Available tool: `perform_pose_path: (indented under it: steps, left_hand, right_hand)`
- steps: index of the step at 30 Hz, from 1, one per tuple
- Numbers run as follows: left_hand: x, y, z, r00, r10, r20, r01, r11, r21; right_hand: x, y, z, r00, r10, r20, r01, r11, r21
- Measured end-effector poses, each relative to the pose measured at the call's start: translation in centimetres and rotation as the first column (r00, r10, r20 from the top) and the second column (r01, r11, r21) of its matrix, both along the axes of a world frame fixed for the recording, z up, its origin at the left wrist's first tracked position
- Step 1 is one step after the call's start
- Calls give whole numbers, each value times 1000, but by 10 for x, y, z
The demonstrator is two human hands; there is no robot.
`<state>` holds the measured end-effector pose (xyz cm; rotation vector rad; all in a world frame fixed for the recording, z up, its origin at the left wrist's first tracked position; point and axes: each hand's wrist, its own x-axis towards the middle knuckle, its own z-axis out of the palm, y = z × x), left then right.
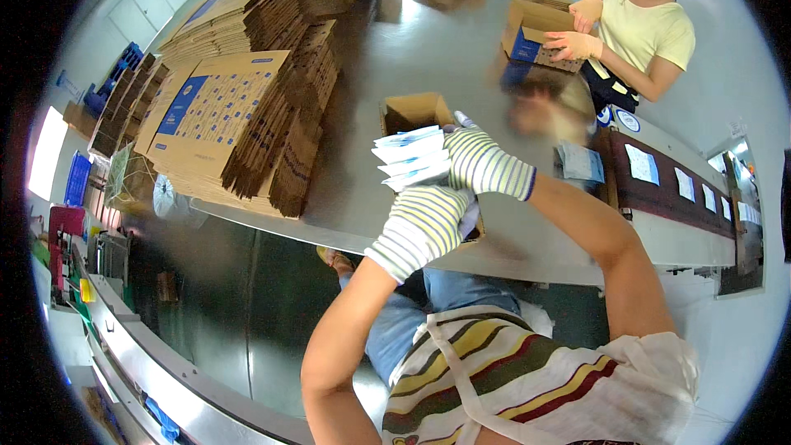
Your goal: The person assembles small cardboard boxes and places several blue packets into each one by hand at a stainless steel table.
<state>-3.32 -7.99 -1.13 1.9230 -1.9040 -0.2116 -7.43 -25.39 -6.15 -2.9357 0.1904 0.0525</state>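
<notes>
A stack of flat white and blue packets (410, 156) is gripped between my two striped-gloved hands over an open cardboard box (418, 107). My left hand (422, 227) closes round the near end of the stack. Against the stack's right side, my right hand (488, 161) is closed with its thumb pointing up. The hands and packets cover most of the box; its far flap and inner wall show behind them.
Tall stacks of flattened cartons (218, 119) fill the metal table's (362, 156) left. At right, a conveyor belt (659, 181) carries spaced packets, and several packets (580, 162) lie at its end. Across the table, a gloved co-worker (647, 33) handles an open carton (535, 33); another hand (544, 111) is blurred.
</notes>
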Motion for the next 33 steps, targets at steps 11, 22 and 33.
perform_pose_path:
  steps: [11,22,33]
  left_hand:
    - [76,-73,-18,943,283,173,-323,902,286]
    - [72,-61,-32,976,-104,193,-65,705,706]
    - [25,-30,-26,946,7,324,-132,922,365]
  right_hand:
    - [-62,58,62,958,20,287,-49,994,95]
    - [-85,77,24,865,332,375,-331,941,-70]
    - [-172,-148,1,916,-370,155,336,918,211]
